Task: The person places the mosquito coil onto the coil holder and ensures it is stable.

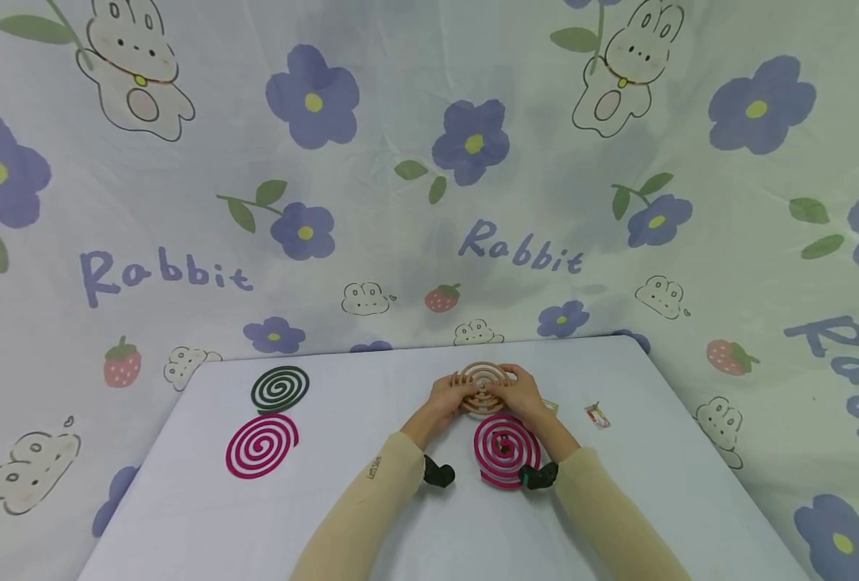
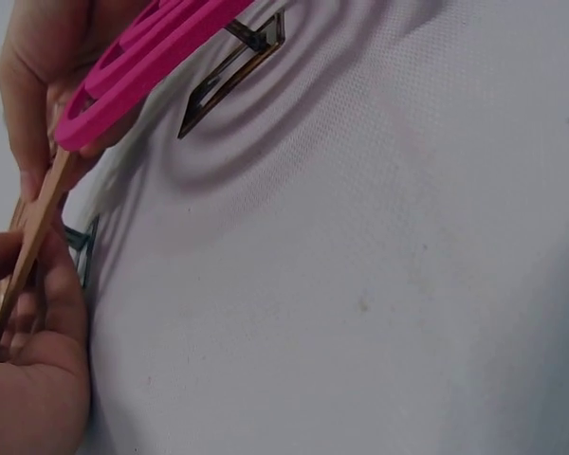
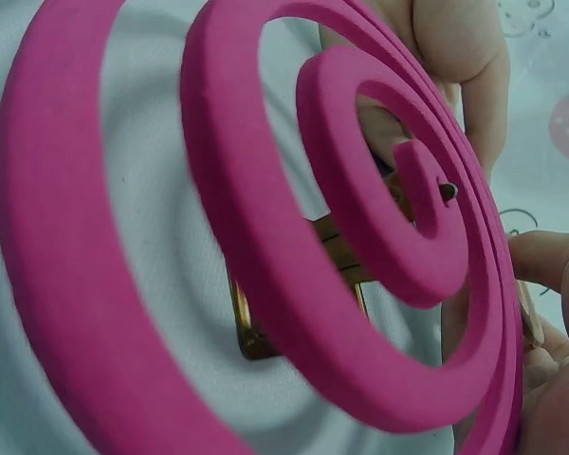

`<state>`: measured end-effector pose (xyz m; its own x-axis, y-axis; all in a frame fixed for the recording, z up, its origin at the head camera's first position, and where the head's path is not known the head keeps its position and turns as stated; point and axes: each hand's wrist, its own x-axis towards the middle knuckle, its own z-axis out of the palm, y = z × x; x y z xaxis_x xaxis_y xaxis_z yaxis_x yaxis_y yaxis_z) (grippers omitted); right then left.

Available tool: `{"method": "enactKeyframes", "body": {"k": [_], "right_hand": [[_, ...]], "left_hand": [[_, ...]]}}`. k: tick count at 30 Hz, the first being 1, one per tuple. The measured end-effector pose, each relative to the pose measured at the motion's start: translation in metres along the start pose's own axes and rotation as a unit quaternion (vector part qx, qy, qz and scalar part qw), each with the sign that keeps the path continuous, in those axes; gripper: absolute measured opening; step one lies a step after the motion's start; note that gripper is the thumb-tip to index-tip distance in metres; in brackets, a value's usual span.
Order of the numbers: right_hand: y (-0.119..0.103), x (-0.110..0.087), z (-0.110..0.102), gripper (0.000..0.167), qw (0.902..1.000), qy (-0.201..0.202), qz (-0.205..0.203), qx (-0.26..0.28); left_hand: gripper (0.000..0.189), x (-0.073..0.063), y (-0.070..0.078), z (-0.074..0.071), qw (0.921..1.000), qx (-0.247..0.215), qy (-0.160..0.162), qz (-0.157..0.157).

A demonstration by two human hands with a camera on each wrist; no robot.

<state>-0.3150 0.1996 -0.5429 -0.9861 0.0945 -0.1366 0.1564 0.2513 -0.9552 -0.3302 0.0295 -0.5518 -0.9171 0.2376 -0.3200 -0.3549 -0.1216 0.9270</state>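
Note:
Both hands hold a tan mosquito coil near the back of the table. My left hand grips its left side and my right hand its right side, thumbs near the middle. In the left wrist view, the tan coil appears edge-on between the fingers, with part of a dark metal stand below. Just in front of the hands, a pink mosquito coil sits raised on a metal stand. The tan coil's centre is partly covered by the thumbs.
At the left of the white table lie a dark green coil and another pink coil. A small printed packet-like piece lies at the right. A pale flat piece shows beside the right wrist. Behind hangs a rabbit-print cloth.

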Motion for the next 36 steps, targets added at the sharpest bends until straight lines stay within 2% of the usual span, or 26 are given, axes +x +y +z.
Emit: {"method": "enactKeyframes", "body": {"k": [14,28,36], "right_hand": [[0.0008,0.0017,0.0005,0.061,0.9999,-0.007,0.008,0.001],[0.0063,0.0029,0.0015,0.059,0.9999,0.005,0.003,-0.013],[0.0084,0.005,0.0003,0.062,0.9995,-0.001,0.031,0.002]], "left_hand": [[0.042,-0.0011,-0.0012,-0.0001,0.9999,0.004,-0.002,0.013],[0.05,0.0017,-0.0036,-0.001,0.9998,0.003,-0.008,0.019],[0.057,0.0026,-0.0058,-0.0022,0.9996,0.0,-0.012,0.027]]}}
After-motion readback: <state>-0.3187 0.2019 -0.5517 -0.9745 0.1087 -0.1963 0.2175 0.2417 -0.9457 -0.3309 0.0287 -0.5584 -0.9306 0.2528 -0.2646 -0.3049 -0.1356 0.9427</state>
